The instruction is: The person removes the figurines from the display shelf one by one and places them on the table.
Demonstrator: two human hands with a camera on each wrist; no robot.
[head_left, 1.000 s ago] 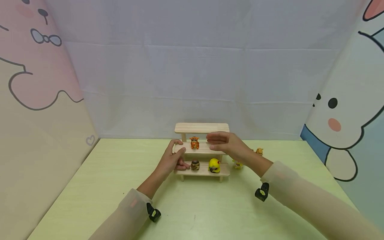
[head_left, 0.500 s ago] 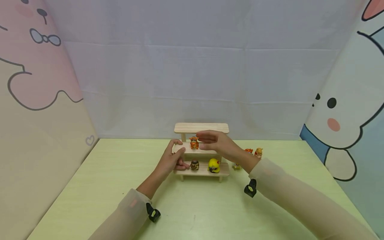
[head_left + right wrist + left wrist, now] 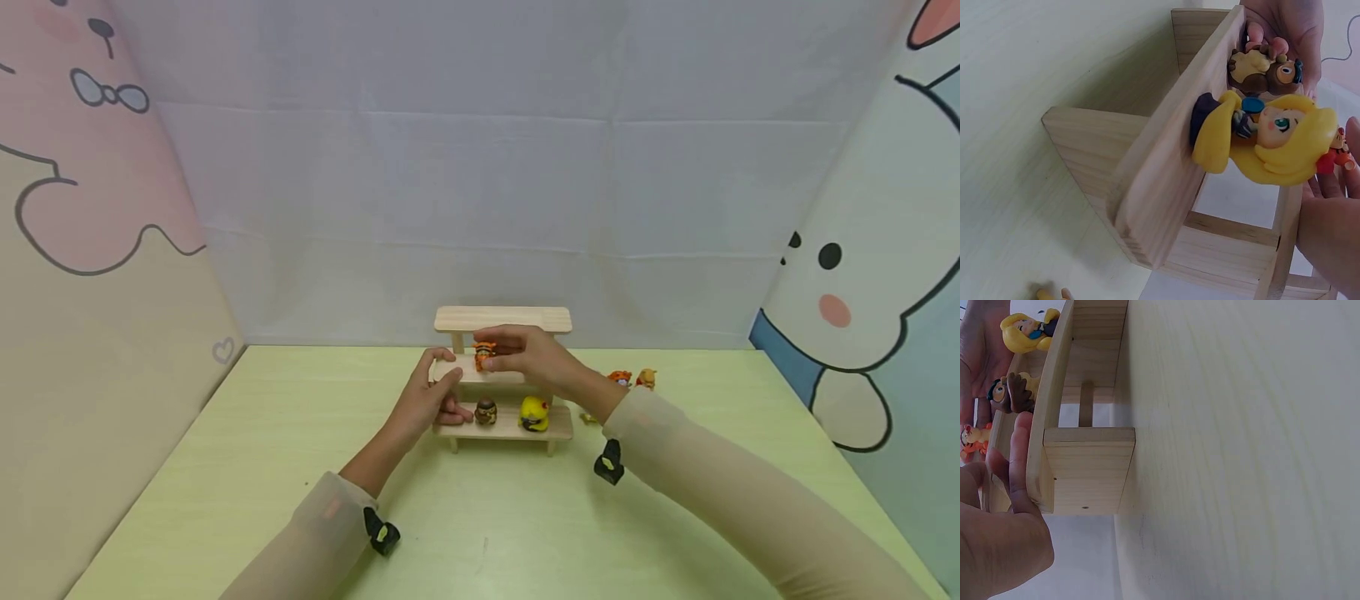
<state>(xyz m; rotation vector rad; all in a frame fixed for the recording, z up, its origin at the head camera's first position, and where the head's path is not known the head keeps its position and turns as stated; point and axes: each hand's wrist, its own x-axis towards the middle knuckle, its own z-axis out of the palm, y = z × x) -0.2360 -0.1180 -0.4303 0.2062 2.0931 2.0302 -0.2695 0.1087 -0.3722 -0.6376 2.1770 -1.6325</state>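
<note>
My left hand (image 3: 431, 396) grips the left end of a three-tier wooden display shelf (image 3: 502, 318), thumb on the middle tier and fingers lower, beside the bottom tier. On the middle tier stands a small orange tiger figurine (image 3: 482, 357). My right hand (image 3: 536, 358) has its thumb and fingers around that tiger from the right, partly covering it. On the bottom tier sit a brown owl figurine (image 3: 486, 412) and a yellow-haired girl figurine (image 3: 1291, 144), which shows its back in the head view. The left wrist view shows my left fingers close to the owl (image 3: 1016, 392).
Right of the shelf, on the pale table (image 3: 262, 500), stand an orange figurine (image 3: 619, 378) and a yellow bear figurine (image 3: 647, 379). Another yellow figurine (image 3: 588, 418) is mostly hidden behind my right forearm. A white cloth wall (image 3: 480, 183) rises behind the shelf.
My right hand has moved left along the middle tier to the tiger figurine, and its fingers have closed in around it. The left hand keeps its place on the shelf.
</note>
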